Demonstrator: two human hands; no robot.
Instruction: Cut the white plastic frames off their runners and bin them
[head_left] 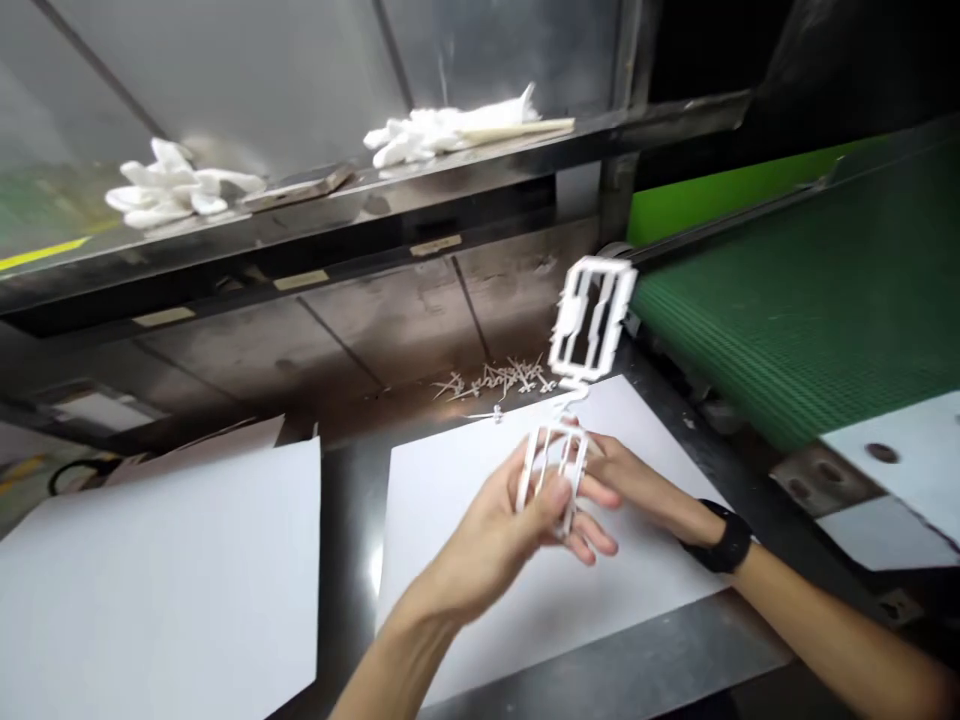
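A white plastic piece [592, 320] made of two open rectangular frames joined by a thin curved link is held up over a white sheet [465, 580]. My left hand [517, 520] grips its lower frame, thumb in front and the other fingers reaching out behind. Close behind that lower frame is my right hand [619, 465], with a black band [724, 540] on its wrist. Its fingers are mostly hidden, so whether they hold the piece is unclear. The upper frame stands free above both hands.
Thin white plastic scraps [502, 378] lie behind the sheet. More white sheets [202, 560] are at left. A metal shelf [300, 215] holds white gloves [176, 185] and a pale stick [517, 130]. A green conveyor belt [817, 300] runs along the right, beside a metal bracket [810, 480].
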